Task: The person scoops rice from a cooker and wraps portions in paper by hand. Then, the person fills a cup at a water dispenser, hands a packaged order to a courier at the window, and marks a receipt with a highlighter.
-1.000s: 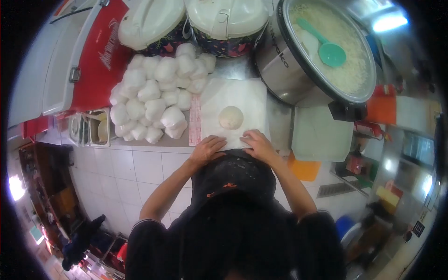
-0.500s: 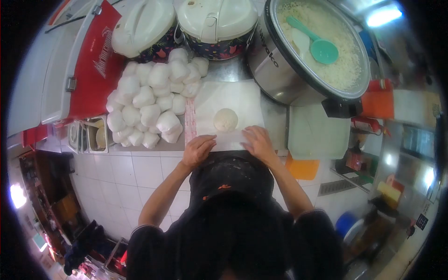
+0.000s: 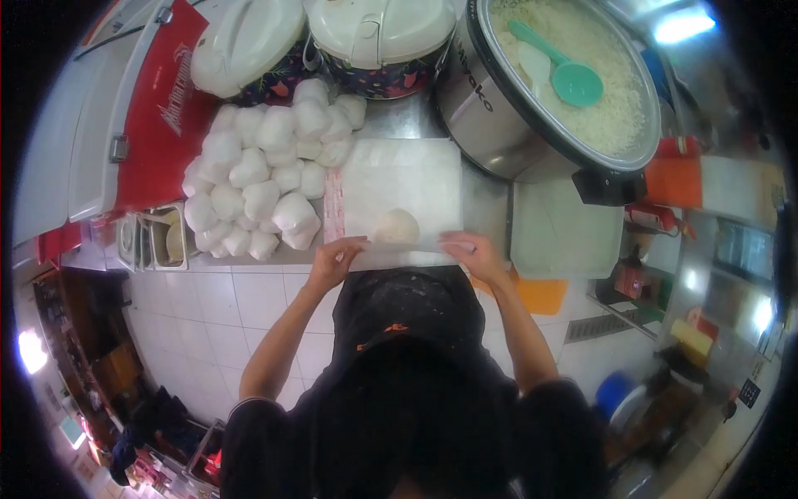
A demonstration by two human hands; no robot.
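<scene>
A sheet of white wrapping paper [image 3: 407, 170] lies on the counter in front of me, with a round mound of rice [image 3: 397, 221] on its near half. My left hand [image 3: 337, 259] pinches the near left edge of the sheet. At the near right edge, my right hand [image 3: 472, 254] grips the same sheet between thumb and fingers. Between the two hands the near edge is lifted and partly covers the front of the mound. Left of the sheet, white wrapped bundles [image 3: 252, 168] are heaped.
A large rice cooker [image 3: 499, 133] stands open at the back right, with a green ladle [image 3: 577, 83] on its rice. Two lidded containers [image 3: 381, 33] stand behind. A pale tray [image 3: 565, 233] is at the right, a red cooler box [image 3: 166, 108] at the left.
Both hands have closed on the sheet's near edge and raised it against the mound. The mound, fully visible before, is now partly covered at its front.
</scene>
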